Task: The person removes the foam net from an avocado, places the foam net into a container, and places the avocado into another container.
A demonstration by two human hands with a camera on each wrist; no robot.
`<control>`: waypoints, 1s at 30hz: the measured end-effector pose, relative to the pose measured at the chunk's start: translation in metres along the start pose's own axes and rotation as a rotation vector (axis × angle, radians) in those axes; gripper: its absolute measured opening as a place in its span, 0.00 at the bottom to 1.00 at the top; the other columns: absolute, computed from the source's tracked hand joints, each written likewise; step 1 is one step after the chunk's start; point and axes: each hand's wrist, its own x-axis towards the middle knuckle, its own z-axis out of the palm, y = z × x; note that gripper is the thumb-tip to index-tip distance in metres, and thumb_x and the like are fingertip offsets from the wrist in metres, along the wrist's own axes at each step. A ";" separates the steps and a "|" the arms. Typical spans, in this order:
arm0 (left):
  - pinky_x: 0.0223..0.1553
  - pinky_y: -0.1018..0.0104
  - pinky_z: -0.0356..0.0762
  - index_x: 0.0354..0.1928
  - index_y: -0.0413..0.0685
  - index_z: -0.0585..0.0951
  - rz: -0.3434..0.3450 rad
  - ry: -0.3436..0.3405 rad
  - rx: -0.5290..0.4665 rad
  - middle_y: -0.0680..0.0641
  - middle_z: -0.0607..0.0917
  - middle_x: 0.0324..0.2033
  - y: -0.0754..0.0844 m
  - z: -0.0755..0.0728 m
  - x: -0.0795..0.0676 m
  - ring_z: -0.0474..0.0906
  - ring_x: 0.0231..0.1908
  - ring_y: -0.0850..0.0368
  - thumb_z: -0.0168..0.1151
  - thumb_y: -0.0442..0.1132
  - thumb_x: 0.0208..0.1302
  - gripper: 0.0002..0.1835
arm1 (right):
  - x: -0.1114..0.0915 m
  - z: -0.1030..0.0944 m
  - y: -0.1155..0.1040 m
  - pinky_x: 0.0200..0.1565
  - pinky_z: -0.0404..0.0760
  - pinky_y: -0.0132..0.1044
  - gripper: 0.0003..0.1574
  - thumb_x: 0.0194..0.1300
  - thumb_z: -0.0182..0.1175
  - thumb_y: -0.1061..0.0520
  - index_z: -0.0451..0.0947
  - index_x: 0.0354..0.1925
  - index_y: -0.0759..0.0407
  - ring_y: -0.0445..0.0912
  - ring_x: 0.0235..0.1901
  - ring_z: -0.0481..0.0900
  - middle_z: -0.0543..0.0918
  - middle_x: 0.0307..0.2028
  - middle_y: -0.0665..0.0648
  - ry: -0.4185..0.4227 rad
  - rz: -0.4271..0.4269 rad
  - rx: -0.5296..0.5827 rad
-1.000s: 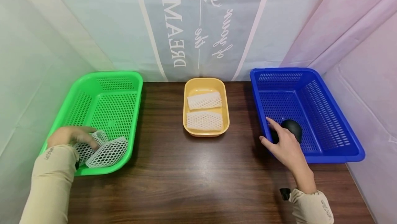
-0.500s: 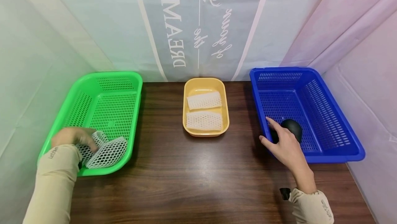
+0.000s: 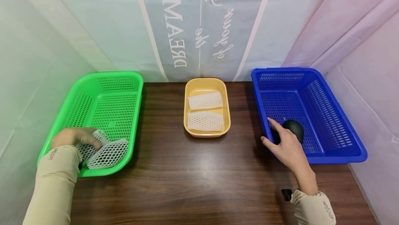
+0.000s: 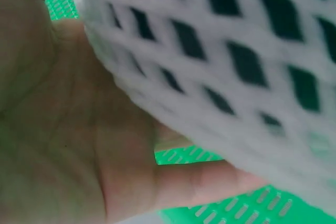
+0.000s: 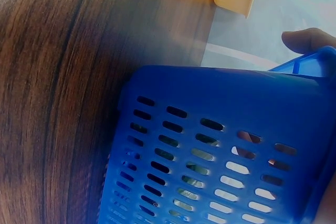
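Hardly any shift vs 1 s ago: L sleeve point(image 3: 51, 183) sits a touch nearer mid-table, R hand point(image 3: 288, 147) same spot as then.

L hand point(image 3: 73, 137): fingers curled over the L netted item point(image 3: 88, 152), thumb on the side facing the R netted item point(image 3: 109, 154). Prob. grasping the L one, tho underside of the grip is partly hidden. L wrist view: white mesh close against palm, dark contents thru the holes, one digit reaching out beneath. Both netted items lie side by side at near end of green basket point(image 3: 109, 75).

R hand: thumb + forefinger spread, relaxed, at L rim of blue basket point(image 3: 330, 158); no clench seen, other fingers mostly hidden. Dark ball point(image 3: 294, 131) is inside that basket, just beside the hand; dark patch in the thumb gap may be a 2nd, can't tell.

For a good hold, I'd say: fingers round the body, not just the net, b/c foam prob. slips or stretches; squeeze light; keep thumb from snagging the neighbor's mesh. R hand's fine loose for now.

Further out: yellow tray point(image 3: 205, 85) b/w baskets w/ 2 flat nets, upper point(image 3: 205, 101) + lower point(image 3: 205, 121), on wood table point(image 3: 199, 176); printed cloth point(image 3: 124, 27) behind.
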 end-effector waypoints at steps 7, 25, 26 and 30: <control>0.62 0.22 0.49 0.72 0.23 0.41 0.062 0.034 0.063 0.17 0.40 0.68 0.004 -0.001 0.004 0.37 0.66 0.13 0.65 0.55 0.60 0.58 | 0.000 0.000 0.000 0.50 0.70 0.70 0.46 0.65 0.64 0.44 0.59 0.75 0.54 0.70 0.59 0.71 0.78 0.59 0.71 -0.003 0.001 -0.001; 0.62 0.22 0.49 0.72 0.23 0.41 0.063 0.053 0.077 0.16 0.41 0.68 0.006 0.000 -0.001 0.38 0.65 0.12 0.65 0.57 0.59 0.60 | 0.000 0.000 -0.001 0.50 0.70 0.70 0.47 0.65 0.64 0.44 0.58 0.75 0.54 0.70 0.60 0.70 0.77 0.60 0.71 -0.018 0.011 0.001; 0.62 0.22 0.49 0.72 0.22 0.42 0.074 0.062 0.087 0.16 0.41 0.68 0.007 0.000 -0.001 0.38 0.65 0.12 0.65 0.56 0.59 0.59 | 0.000 0.000 -0.001 0.50 0.70 0.70 0.47 0.65 0.64 0.44 0.58 0.75 0.54 0.70 0.60 0.70 0.77 0.60 0.71 -0.019 0.011 0.002; 0.62 0.23 0.50 0.71 0.20 0.43 0.111 0.103 0.130 0.15 0.44 0.67 0.010 -0.001 -0.003 0.41 0.65 0.12 0.66 0.55 0.58 0.59 | 0.000 0.000 -0.001 0.50 0.70 0.70 0.47 0.65 0.64 0.45 0.58 0.75 0.54 0.70 0.60 0.70 0.77 0.60 0.71 -0.022 0.013 0.001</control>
